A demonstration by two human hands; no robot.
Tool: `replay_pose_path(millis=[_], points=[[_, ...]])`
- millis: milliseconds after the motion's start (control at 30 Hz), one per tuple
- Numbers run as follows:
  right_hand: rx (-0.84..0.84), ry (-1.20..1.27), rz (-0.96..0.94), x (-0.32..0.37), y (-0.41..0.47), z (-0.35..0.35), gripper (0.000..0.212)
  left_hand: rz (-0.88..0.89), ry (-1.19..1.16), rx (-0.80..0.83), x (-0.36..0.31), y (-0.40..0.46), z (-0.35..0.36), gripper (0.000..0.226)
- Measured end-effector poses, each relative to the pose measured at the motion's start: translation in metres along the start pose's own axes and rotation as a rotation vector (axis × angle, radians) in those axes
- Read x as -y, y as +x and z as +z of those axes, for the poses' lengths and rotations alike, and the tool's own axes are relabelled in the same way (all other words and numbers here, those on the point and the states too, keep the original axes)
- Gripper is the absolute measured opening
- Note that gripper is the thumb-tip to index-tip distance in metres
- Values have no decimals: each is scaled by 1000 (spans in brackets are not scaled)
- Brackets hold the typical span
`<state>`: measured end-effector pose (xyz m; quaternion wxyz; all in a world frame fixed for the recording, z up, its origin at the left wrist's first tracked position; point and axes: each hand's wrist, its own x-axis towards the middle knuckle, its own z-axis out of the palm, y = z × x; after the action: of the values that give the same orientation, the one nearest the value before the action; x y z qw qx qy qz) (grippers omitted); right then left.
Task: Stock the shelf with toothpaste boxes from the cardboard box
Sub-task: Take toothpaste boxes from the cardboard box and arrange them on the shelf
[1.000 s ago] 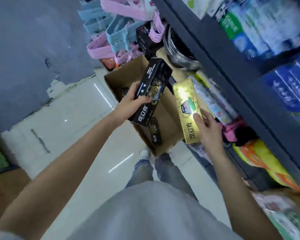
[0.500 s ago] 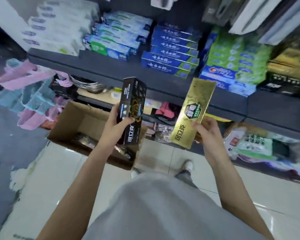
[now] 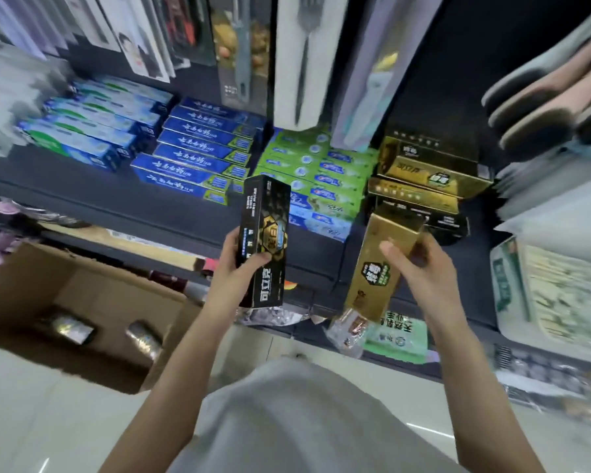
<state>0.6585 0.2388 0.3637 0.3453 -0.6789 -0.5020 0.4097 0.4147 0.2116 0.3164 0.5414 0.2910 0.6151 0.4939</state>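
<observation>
Left hand point(image 3: 234, 268) wrapped round the lower half of a black toothpaste box point(image 3: 265, 240), thumb across the printed face, fingers behind, box held upright with its top end just short of the shelf point(image 3: 171, 213). Right hand point(image 3: 420, 264) pinching a gold toothpaste box point(image 3: 377, 268) near its upper half, thumb on the front panel, fingers curled behind, box tilted with its far end touching or nearly touching the stack of gold boxes point(image 3: 427, 172) just beyond the fingertips. Probably light, thin card round a tube: stiff along the length, easily dented on the broad faces, glossy enough to slip under a loose pinch. Best held by the long narrow edges near the middle, squeezing gently, then pushed in from the near end. Past the left hand, rows of blue boxes point(image 3: 198, 151) and green boxes point(image 3: 314, 179) on the same shelf. Below and to the outer side of the left forearm, the cardboard box point(image 3: 31, 288) open on the floor, with what look like a few more packs inside, blurred
</observation>
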Motion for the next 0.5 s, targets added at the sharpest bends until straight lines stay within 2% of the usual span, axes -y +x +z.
replay_pose_path(millis=[100, 167, 267, 367, 433, 500], points=[[-46, -297, -183, -3, 12, -35, 51, 11, 38, 43, -4, 4, 28, 41], [-65, -336, -275, 0, 19, -56, 52, 3, 70, 62, -5, 8, 36, 41], [-153, 66, -279, 6, 26, -80, 43, -8, 127, 57, -7, 19, 38, 39], [-279, 471, -256, 5, 34, -89, 45, -6, 142, 73, -11, 27, 40, 38], [-299, 602, -242, -4, 51, -88, 47, 0, 135, 85, -14, 30, 41, 40], [-274, 624, -192, -21, 77, -85, 47, 16, 121, 102, -18, 31, 43, 43]])
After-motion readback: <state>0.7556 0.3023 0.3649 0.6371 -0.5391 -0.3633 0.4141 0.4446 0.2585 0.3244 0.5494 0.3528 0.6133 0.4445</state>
